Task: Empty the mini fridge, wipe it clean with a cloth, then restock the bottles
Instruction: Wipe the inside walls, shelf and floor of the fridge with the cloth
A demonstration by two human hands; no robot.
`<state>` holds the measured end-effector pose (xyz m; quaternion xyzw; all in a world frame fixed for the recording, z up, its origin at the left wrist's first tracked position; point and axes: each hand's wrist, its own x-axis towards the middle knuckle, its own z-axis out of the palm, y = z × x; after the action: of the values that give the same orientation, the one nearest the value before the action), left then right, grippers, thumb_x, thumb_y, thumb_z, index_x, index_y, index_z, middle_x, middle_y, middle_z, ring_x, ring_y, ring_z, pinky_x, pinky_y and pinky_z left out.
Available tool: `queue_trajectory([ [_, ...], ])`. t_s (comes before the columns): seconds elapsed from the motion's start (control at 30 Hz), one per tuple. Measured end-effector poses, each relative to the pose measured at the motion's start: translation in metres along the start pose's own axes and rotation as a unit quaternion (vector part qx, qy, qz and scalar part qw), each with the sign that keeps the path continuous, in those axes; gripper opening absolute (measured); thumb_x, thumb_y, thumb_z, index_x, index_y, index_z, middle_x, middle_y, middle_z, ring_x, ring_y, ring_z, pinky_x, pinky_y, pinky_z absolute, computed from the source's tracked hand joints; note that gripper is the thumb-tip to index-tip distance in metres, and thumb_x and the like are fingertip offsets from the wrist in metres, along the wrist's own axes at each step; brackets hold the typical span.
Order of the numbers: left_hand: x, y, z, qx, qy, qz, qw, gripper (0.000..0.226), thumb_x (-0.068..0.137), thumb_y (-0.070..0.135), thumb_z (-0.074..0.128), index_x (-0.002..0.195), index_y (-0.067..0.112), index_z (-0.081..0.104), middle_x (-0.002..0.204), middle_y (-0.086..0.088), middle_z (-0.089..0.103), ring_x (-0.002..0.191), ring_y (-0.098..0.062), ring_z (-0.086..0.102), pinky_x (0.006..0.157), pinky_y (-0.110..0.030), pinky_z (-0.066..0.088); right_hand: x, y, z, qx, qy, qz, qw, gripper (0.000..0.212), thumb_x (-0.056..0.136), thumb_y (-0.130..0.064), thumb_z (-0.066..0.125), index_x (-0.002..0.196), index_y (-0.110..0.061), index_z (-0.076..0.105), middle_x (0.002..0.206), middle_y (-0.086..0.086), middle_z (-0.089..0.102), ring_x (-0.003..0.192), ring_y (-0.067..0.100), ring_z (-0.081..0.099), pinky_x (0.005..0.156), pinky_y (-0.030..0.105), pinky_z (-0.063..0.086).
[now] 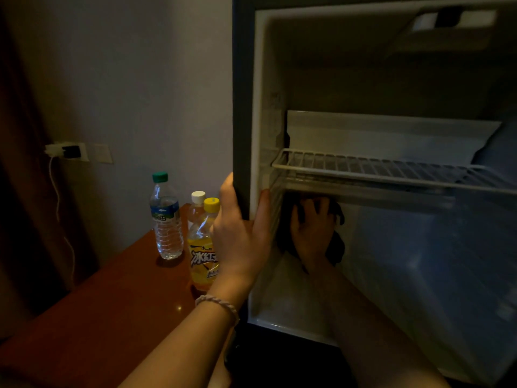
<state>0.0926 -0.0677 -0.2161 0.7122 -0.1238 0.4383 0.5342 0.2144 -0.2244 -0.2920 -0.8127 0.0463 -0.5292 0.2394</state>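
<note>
The mini fridge point(243, 79) stands open, and I see no bottles inside it. A white wire shelf point(391, 169) crosses its middle. My left hand point(240, 233) grips the fridge's left front edge, thumb inside the frame. Below the shelf, my right hand point(313, 228) presses a dark cloth point(337, 247) against the inner left wall. Three bottles stand on the red-brown table point(112, 289) left of the fridge: a water bottle point(166, 219) with a green cap, a yellow iced-tea bottle point(202, 247) with a yellow cap, and a white-capped bottle point(197, 204) behind it.
A wall socket point(70, 151) with a white charger and a dangling cable point(58, 208) sits on the wall at the left. A dark curtain point(16, 163) hangs at the far left. The room is dim.
</note>
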Motion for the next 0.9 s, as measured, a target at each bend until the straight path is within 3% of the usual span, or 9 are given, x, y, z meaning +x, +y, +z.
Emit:
queue_trajectory([
  [0.07,0.000,0.001,0.000,-0.008,0.000,-0.003,1.000,0.059,0.095,0.053,0.055,0.142,0.021,0.039,0.110,0.001,0.065,0.092,-0.014,0.068,0.072,-0.042,0.061,0.003,0.012,-0.008,-0.008,-0.006,-0.013,1.000,0.028,0.088,-0.032,0.049,0.094,-0.010,0.065,0.112,0.021,0.058,0.076,0.041,0.058,0.065,0.038,0.043],
  [0.17,-0.001,0.002,-0.001,-0.013,0.000,0.000,1.000,0.058,0.094,0.052,0.054,0.140,0.020,0.040,0.106,0.007,0.062,0.091,-0.015,0.068,0.071,-0.044,0.060,0.007,0.040,-0.026,-0.013,0.017,0.008,1.000,0.018,0.080,-0.016,0.067,0.095,-0.006,0.063,0.114,0.024,0.056,0.081,0.045,0.058,0.068,0.044,0.047],
  [0.27,0.000,0.001,0.001,-0.010,-0.001,0.000,1.000,0.057,0.095,0.051,0.054,0.140,0.020,0.039,0.101,0.018,0.055,0.090,-0.014,0.067,0.071,-0.046,0.060,0.011,0.076,-0.055,0.003,0.040,0.046,0.998,0.026,0.080,-0.011,0.067,0.104,-0.008,0.058,0.124,0.025,0.050,0.101,0.048,0.056,0.084,0.052,0.049],
  [0.37,-0.001,0.002,0.001,-0.019,0.001,-0.006,1.000,0.054,0.098,0.047,0.056,0.140,0.018,0.040,0.105,0.008,0.060,0.088,-0.007,0.065,0.071,-0.043,0.061,0.017,0.107,-0.085,-0.027,0.060,0.051,0.997,0.034,0.077,-0.008,0.067,0.109,-0.007,0.055,0.126,0.026,0.048,0.110,0.046,0.052,0.092,0.053,0.045],
  [0.57,-0.001,0.000,0.000,-0.014,-0.006,-0.001,1.000,0.054,0.097,0.046,0.056,0.141,0.019,0.037,0.108,-0.004,0.065,0.087,-0.017,0.068,0.069,-0.042,0.060,0.022,0.130,-0.111,-0.088,0.065,0.049,0.993,0.039,0.075,-0.001,0.070,0.111,-0.001,0.055,0.121,0.024,0.050,0.108,0.041,0.051,0.093,0.044,0.037],
  [0.73,-0.001,0.004,0.001,-0.006,-0.002,-0.003,1.000,0.060,0.094,0.049,0.051,0.141,0.014,0.040,0.104,0.000,0.064,0.078,0.004,0.060,0.062,-0.011,0.047,0.022,0.111,-0.100,-0.061,0.113,0.116,0.985,0.027,0.086,-0.010,0.062,0.110,0.002,0.055,0.119,0.026,0.050,0.103,0.038,0.048,0.090,0.045,0.032],
  [0.8,-0.001,0.005,0.001,-0.007,-0.003,0.000,1.000,0.062,0.092,0.049,0.050,0.141,0.012,0.041,0.104,0.001,0.063,0.078,0.007,0.058,0.060,-0.007,0.045,0.023,0.099,-0.092,-0.025,0.134,0.122,0.983,0.026,0.093,-0.019,0.052,0.108,0.002,0.055,0.117,0.026,0.050,0.102,0.037,0.046,0.088,0.045,0.032],
  [0.9,-0.001,0.004,0.002,-0.001,0.002,0.001,1.000,0.059,0.094,0.045,0.053,0.141,0.012,0.041,0.103,0.002,0.063,0.075,0.010,0.059,0.060,-0.005,0.043,0.023,0.073,-0.075,0.035,0.129,0.140,0.981,0.042,0.095,-0.034,0.043,0.108,0.004,0.055,0.117,0.029,0.049,0.103,0.035,0.041,0.088,0.043,0.028],
])
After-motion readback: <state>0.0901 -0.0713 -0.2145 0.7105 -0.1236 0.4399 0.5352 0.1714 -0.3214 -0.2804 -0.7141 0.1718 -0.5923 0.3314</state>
